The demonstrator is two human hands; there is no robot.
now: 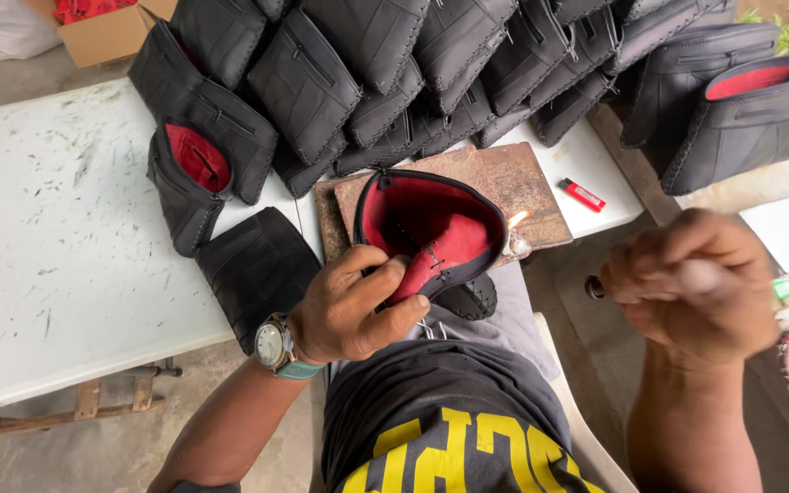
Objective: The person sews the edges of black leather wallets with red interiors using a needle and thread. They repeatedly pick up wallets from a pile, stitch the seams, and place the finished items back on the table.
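My left hand, with a wristwatch, grips an open black pouch with red lining, thumb and fingers pinching its red inner edge. The pouch is held over my lap at the table's edge. My right hand is raised to the right, blurred, its fingers closed around a small pale tool whose dark tip pokes out on the left. A small flame burns just right of the pouch.
A white table carries a heap of black pouches, one open with red lining, a flat black piece, a brown board and a red lighter. A cardboard box sits behind.
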